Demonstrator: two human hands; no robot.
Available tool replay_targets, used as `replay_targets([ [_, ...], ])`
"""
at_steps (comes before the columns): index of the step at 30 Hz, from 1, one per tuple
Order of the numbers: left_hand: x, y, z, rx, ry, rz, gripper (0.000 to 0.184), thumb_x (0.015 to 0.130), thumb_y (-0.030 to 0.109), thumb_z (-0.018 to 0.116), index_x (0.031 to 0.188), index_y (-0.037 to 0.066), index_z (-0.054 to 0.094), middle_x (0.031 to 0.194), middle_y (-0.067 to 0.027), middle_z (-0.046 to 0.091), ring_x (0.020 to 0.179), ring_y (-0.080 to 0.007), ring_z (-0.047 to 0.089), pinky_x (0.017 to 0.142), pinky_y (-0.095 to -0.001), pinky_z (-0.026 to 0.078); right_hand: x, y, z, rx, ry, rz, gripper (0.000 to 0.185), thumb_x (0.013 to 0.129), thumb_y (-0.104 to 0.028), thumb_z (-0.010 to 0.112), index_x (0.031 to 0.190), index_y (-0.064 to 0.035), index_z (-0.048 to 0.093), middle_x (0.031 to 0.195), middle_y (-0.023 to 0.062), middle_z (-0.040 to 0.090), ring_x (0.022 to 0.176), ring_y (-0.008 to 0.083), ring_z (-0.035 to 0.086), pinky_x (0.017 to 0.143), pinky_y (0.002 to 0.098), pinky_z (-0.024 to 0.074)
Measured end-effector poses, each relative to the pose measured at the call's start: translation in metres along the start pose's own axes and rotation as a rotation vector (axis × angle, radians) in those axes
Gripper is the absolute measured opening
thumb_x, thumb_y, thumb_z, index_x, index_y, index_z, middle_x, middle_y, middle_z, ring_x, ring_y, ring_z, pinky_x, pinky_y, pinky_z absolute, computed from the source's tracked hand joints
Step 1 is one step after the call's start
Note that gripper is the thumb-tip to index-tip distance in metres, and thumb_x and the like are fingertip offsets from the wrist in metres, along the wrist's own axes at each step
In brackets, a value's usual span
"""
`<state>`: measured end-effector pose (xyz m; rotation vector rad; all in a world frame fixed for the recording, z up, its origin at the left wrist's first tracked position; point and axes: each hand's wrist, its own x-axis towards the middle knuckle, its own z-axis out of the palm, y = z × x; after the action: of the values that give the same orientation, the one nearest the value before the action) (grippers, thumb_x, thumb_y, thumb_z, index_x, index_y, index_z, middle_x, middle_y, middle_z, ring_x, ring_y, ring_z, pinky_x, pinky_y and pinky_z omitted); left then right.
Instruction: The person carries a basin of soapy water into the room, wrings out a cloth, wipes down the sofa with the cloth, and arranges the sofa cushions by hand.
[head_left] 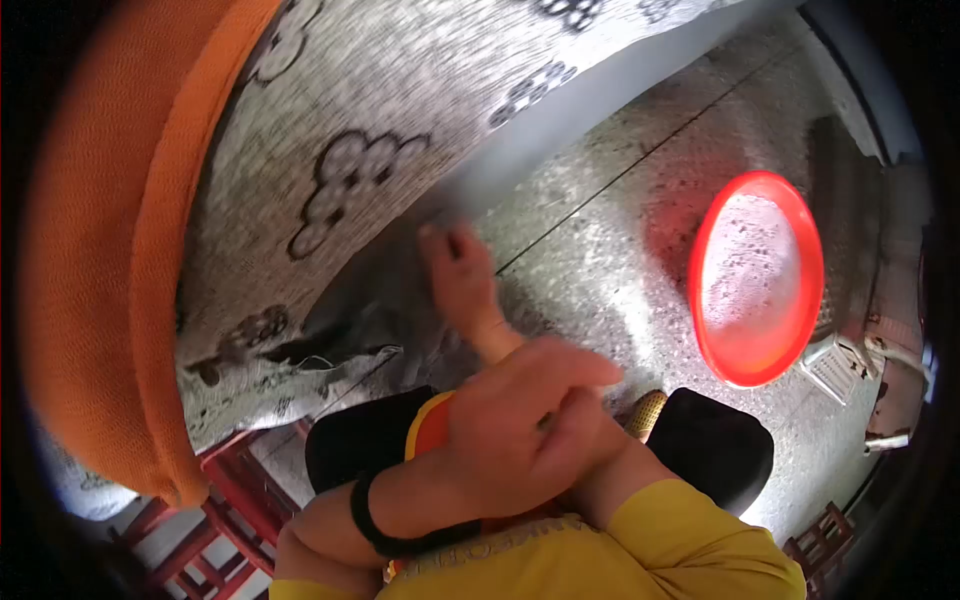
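Note:
My left hand [525, 420], with a black band on its wrist, lies over my right forearm with its fingers curled. A small dark spot shows between its fingers; what it is, I cannot make out. Beyond it, my right hand [462, 275] is blurred by motion, its fingers bent near the edge of a pale cloth [390, 150] with dark flower outlines. Grey sheer material [550, 125] hangs along that cloth's edge. Whether my right hand holds anything is hidden by the blur.
An orange fabric [110, 250] fills the left side. On the speckled floor [590, 230] stands a red-rimmed basin [705, 330]. A white plastic stool [832, 368] is at the right. Red wooden furniture [235, 490] shows at the lower left, and a wooden piece [822, 545] at the lower right.

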<state>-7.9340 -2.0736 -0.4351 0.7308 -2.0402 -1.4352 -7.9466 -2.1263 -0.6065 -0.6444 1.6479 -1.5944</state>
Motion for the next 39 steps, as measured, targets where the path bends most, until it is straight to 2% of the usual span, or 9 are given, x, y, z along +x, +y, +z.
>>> replay_targets([
  [5,0.002,0.005,0.004,-0.028,-0.063,-0.057,0.015,0.078,-0.012,0.050,0.084,-0.001,0.058,0.079,-0.0094,0.061,0.069,-0.0139,0.061,0.062,-0.0242,0.048,0.088,-0.078,-0.100,0.655,0.401,-0.128,0.028,0.090,-0.033,0.051,0.093,-0.0058,0.046,0.081,-0.0003,0.049,0.072,0.0082,0.043,0.064,0.0236,0.0384],
  [11,0.000,-0.017,0.015,0.013,-0.107,-0.078,0.014,0.080,-0.010,0.049,0.085,0.000,0.057,0.078,-0.0096,0.060,0.072,-0.0140,0.059,0.066,-0.0253,0.048,0.064,-0.012,-0.003,0.295,0.658,0.054,0.040,0.092,-0.036,0.044,0.094,0.0034,0.050,0.081,0.0144,0.055,0.074,0.0238,0.051,0.071,0.0373,0.0411],
  [15,0.019,-0.033,-0.007,0.602,0.076,-0.009,0.020,0.078,-0.002,0.050,0.097,0.001,0.055,0.094,-0.0131,0.057,0.091,-0.0228,0.054,0.083,-0.0353,0.042,0.028,0.003,0.000,0.280,0.239,0.293,0.032,0.093,-0.024,0.042,0.109,0.0022,0.052,0.097,0.0147,0.058,0.090,0.0259,0.057,0.080,0.0357,0.0451],
  [17,0.032,-0.035,-0.014,0.867,0.084,0.070,0.027,0.077,0.001,0.050,0.104,0.001,0.053,0.101,-0.0145,0.055,0.099,-0.0258,0.052,0.089,-0.0386,0.039,0.035,-0.027,-0.040,1.402,-0.079,0.634,0.037,0.091,-0.034,0.043,0.105,-0.0015,0.055,0.095,0.0131,0.060,0.080,0.0247,0.058,0.076,0.0379,0.0461],
  [23,0.049,-0.052,-0.022,0.146,0.269,-0.397,0.044,0.078,0.001,0.049,0.121,0.000,0.041,0.115,-0.0158,0.048,0.104,-0.0265,0.047,0.092,-0.0374,0.037,0.034,-0.069,-0.100,1.148,-0.217,0.506,0.044,0.093,-0.032,0.043,0.129,-0.0081,0.040,0.116,0.0069,0.053,0.106,0.0195,0.050,0.090,0.0315,0.0423],
  [25,0.054,-0.052,-0.018,0.069,0.245,-0.371,0.042,0.081,0.002,0.046,0.122,-0.001,0.039,0.117,-0.0132,0.048,0.106,-0.0228,0.047,0.092,-0.0354,0.037,0.033,-0.063,-0.121,0.572,-0.427,-0.163,0.048,0.091,-0.027,0.050,0.134,-0.0112,0.034,0.120,0.0060,0.051,0.110,0.0169,0.047,0.094,0.0278,0.0382],
  [29,0.055,-0.063,-0.011,0.597,0.138,-0.177,0.033,0.084,0.004,0.045,0.117,-0.001,0.047,0.116,-0.0117,0.049,0.103,-0.0202,0.049,0.089,-0.0321,0.040,0.023,-0.061,-0.116,0.744,-0.377,0.260,0.057,0.084,-0.015,0.062,0.133,-0.0095,0.034,0.122,0.0081,0.050,0.115,0.0197,0.043,0.098,0.0336,0.0348],
  [33,0.051,-0.053,0.002,0.287,0.177,-0.229,0.021,0.086,0.004,0.048,0.105,-0.001,0.056,0.108,-0.0118,0.055,0.092,-0.0166,0.055,0.081,-0.0287,0.045,0.080,-0.024,-0.161,0.547,0.285,0.387,0.089,0.068,-0.060,0.065,0.128,0.0000,0.038,0.120,0.0139,0.050,0.106,0.0247,0.051,0.091,0.0369,0.0410],
  [39,0.025,-0.027,0.006,0.132,0.149,-0.264,0.011,0.087,0.001,0.050,0.092,-0.002,0.059,0.080,-0.0084,0.061,0.071,-0.0130,0.059,0.067,-0.0241,0.048,0.200,-0.025,-0.176,-0.044,0.794,-0.117,0.039,0.088,-0.031,0.045,0.098,0.0062,0.047,0.096,0.0312,0.055,0.091,0.0454,0.053,0.079,0.0458,0.0429],
])
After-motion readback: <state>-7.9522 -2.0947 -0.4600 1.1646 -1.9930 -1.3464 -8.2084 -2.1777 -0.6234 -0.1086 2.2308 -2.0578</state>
